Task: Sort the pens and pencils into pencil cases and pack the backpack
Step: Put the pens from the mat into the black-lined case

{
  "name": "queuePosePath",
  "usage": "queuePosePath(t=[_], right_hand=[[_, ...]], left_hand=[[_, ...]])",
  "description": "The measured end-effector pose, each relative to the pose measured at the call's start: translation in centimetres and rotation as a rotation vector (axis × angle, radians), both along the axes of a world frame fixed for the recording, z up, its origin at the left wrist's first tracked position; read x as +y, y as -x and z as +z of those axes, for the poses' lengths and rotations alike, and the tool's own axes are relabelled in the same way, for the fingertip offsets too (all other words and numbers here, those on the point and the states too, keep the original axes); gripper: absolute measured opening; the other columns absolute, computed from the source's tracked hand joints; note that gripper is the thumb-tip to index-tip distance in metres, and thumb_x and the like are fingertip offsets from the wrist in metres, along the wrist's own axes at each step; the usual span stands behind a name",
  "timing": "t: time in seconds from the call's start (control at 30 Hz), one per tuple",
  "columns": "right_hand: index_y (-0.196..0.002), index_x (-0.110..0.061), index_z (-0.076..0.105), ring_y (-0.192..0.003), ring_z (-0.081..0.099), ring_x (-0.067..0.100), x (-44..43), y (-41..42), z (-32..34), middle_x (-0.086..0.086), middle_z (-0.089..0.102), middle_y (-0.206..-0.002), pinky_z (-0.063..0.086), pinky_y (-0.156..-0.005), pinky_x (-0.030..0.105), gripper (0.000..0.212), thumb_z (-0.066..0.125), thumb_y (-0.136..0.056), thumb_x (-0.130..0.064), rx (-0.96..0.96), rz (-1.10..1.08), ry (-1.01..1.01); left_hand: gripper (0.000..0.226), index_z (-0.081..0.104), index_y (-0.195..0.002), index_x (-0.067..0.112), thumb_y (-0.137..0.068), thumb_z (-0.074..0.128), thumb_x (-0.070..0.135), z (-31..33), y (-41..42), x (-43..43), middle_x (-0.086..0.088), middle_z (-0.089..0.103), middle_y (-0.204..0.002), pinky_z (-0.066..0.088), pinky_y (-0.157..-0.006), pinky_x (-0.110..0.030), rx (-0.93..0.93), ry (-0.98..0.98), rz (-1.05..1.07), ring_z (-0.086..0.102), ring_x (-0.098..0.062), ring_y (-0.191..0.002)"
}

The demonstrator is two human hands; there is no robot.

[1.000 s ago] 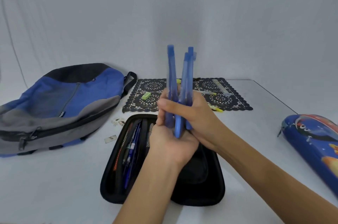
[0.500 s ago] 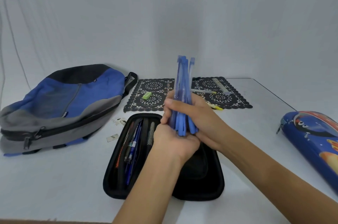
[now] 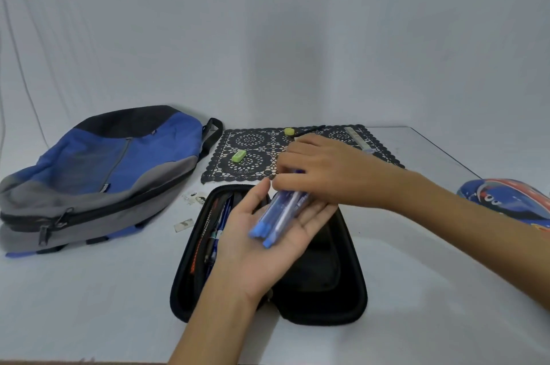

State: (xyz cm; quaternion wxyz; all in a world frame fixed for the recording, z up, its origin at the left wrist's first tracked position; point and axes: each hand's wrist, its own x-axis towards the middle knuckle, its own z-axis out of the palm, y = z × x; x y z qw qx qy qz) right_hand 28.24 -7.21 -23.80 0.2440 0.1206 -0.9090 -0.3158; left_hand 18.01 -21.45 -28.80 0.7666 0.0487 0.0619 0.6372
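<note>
Several blue pens [image 3: 276, 215] lie bundled across the left hand [image 3: 262, 248], which is palm up with fingers stretched flat beneath them. The right hand [image 3: 324, 171] sits over their far ends, fingers curled round the bundle in a firm pinch. Both hands hover above the open black pencil case [image 3: 327, 290], with more pens tucked in its left half. The blue and grey backpack [image 3: 104, 174] lies to the left, and a blue printed pencil case [image 3: 506, 198] is at the right edge. On the far lace mat [image 3: 253, 141] are a green eraser [image 3: 238, 155] and a ruler [image 3: 355, 138].
</note>
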Motion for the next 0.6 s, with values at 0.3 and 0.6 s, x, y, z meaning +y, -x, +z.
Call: queuePosePath(t=[0.3,0.6], right_hand=[[-0.087,-0.011,0.055,-0.070,0.049,0.023,1.7,1.0,0.8,0.004,0.053,-0.078,0.046,-0.064,0.036,0.015,0.046,-0.093,0.000,-0.107,0.081,-0.140],[-0.113,-0.025,0.060,-0.094,0.056,0.015,3.3,0.5,-0.2,-0.003,0.059,-0.108,0.037,-0.066,0.021,0.032,0.063,-0.081,-0.029,-0.011,-0.271,0.475]], left_hand=[[0.058,0.038,-0.135,-0.018,-0.079,0.050,-0.013,0.7,-0.8,-0.4,-0.039,0.042,-0.137,0.034,-0.106,-0.055,0.202,-0.003,0.015,0.043,-0.052,-0.128],[0.048,0.042,-0.133,-0.018,-0.086,0.045,-0.013,0.2,-0.3,-0.8,-0.035,0.043,-0.138,0.049,-0.095,-0.051,-0.006,0.048,-0.011,0.049,-0.048,-0.125]])
